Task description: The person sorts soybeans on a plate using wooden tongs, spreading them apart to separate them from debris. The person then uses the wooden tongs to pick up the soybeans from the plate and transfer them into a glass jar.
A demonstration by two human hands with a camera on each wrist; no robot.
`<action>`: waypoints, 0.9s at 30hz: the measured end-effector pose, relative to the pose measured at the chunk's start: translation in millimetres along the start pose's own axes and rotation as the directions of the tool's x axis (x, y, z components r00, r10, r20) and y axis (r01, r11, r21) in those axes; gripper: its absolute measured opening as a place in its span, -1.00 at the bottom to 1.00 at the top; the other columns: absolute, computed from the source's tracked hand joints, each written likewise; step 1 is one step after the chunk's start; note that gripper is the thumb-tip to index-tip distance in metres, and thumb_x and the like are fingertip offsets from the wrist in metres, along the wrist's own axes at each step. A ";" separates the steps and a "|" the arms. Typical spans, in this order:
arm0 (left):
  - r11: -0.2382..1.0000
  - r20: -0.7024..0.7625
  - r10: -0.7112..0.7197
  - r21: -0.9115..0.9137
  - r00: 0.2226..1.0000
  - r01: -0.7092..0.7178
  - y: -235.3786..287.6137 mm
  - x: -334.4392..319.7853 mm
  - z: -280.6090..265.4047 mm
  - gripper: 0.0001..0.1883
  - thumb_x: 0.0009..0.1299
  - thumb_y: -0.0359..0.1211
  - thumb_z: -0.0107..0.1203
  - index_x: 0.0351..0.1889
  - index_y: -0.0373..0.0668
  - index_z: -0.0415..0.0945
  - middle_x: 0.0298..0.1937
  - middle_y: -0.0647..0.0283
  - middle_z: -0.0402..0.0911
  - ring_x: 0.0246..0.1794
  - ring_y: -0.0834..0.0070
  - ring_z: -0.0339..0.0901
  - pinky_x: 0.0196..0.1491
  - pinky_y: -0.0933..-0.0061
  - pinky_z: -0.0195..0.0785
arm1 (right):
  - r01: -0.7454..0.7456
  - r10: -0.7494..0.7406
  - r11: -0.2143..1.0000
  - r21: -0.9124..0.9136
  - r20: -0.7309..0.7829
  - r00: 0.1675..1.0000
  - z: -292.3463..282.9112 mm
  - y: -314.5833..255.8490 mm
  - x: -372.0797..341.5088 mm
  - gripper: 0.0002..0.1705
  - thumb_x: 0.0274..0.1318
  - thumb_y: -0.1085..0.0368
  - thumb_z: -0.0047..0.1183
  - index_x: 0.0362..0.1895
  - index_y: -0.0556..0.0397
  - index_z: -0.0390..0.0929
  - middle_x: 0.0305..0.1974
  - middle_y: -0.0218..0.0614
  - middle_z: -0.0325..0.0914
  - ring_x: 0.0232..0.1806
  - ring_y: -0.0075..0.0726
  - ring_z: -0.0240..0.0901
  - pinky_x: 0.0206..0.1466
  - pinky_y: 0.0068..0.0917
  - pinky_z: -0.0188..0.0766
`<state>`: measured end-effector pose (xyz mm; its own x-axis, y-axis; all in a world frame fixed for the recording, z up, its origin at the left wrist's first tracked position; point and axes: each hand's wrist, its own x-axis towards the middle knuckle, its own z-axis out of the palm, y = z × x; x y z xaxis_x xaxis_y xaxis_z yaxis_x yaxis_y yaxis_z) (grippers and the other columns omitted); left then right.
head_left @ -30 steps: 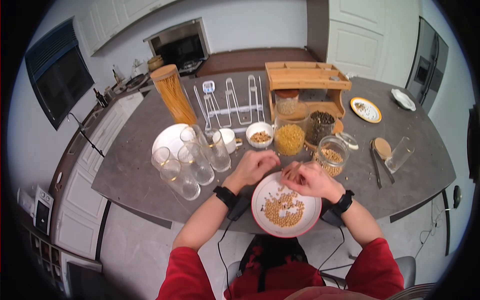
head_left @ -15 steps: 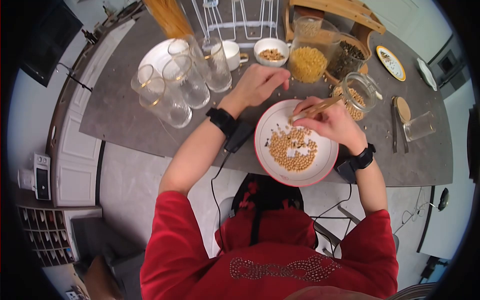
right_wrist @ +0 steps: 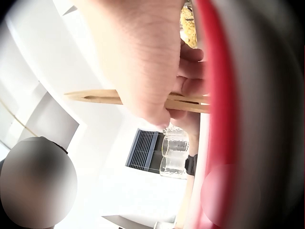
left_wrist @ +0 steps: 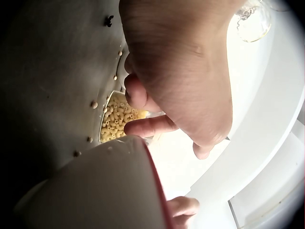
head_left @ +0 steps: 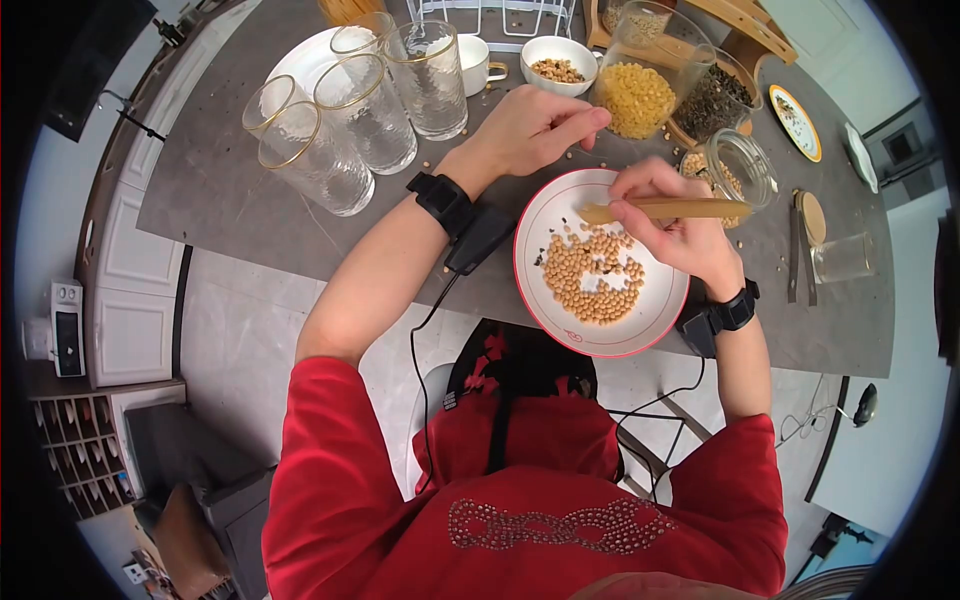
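A white bowl with a red rim (head_left: 655, 325) holds pale round beans (head_left: 580, 275) and a few dark bits. Over its upper right part the right hand (head_left: 680, 225) pinches wooden tweezers (head_left: 700, 208), their tips low over the bowl's upper side. The right wrist view shows the tweezers (right_wrist: 97, 96) between the thumb and fingers. Beyond the bowl's upper left rim, the left hand (head_left: 535, 130) hangs with its fingers loosely bent and nothing in them. In the left wrist view, that hand (left_wrist: 178, 71) is beside the bowl's outer wall (left_wrist: 109, 186).
Several ribbed glasses (head_left: 365, 115) stand at the left near a white cup (head_left: 474, 65). Behind the bowl are a small bowl of brown pieces (head_left: 556, 70), a jar of yellow pasta (head_left: 636, 100) and an open bean jar (head_left: 735, 170). Dark tongs (head_left: 800, 250) lie at the right.
The head view has tilted down and closer. The right hand's tweezers have swung from steeply slanted to nearly level over the bowl. The left hand stays beyond the rim, empty.
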<state>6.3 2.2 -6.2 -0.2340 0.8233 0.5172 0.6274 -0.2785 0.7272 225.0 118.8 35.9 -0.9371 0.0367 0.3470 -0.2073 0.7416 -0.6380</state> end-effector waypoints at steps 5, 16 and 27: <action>0.999 0.025 -0.029 0.015 0.999 0.028 1.9 -1.7 -2.6 -0.52 0.58 -0.02 0.06 -0.40 -0.18 0.71 -0.67 0.27 0.47 -0.62 0.52 0.37 -0.46 0.39 0.22 | 0.114 -0.114 0.993 -0.006 -0.080 0.990 6.0 3.5 3.2 -0.74 0.11 0.30 0.45 -0.15 0.05 0.67 -0.40 -0.37 0.71 -0.36 -0.35 0.71 -0.29 -0.46 0.56; 0.999 0.046 -0.036 0.043 0.998 0.034 1.1 -0.5 -2.3 -0.56 0.60 -0.09 0.04 -0.37 -0.21 0.72 -0.65 0.30 0.49 -0.60 0.58 0.37 -0.46 0.43 0.21 | 0.117 -0.122 0.988 0.103 0.048 0.991 1.0 4.9 2.7 -0.74 0.04 0.29 0.49 -0.17 0.05 0.79 -0.32 -0.32 0.76 -0.34 -0.27 0.69 -0.22 -0.42 0.56; 0.997 0.054 -0.069 0.036 0.996 0.067 5.6 -0.8 -4.3 -0.56 0.60 -0.10 0.06 -0.38 -0.22 0.72 -0.64 0.31 0.51 -0.59 0.60 0.38 -0.46 0.44 0.20 | 0.191 -0.203 0.976 0.103 0.120 0.972 -2.0 5.2 4.4 -0.68 -0.03 0.24 0.53 -0.16 0.05 0.81 -0.27 -0.29 0.79 -0.33 -0.20 0.67 -0.15 -0.31 0.55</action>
<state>6.8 -2.2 -0.6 -0.2359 0.8660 0.4409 0.6366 -0.2050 0.7434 220.4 124.2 35.5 -0.9025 -0.1953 0.3838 -0.4101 0.6622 -0.6272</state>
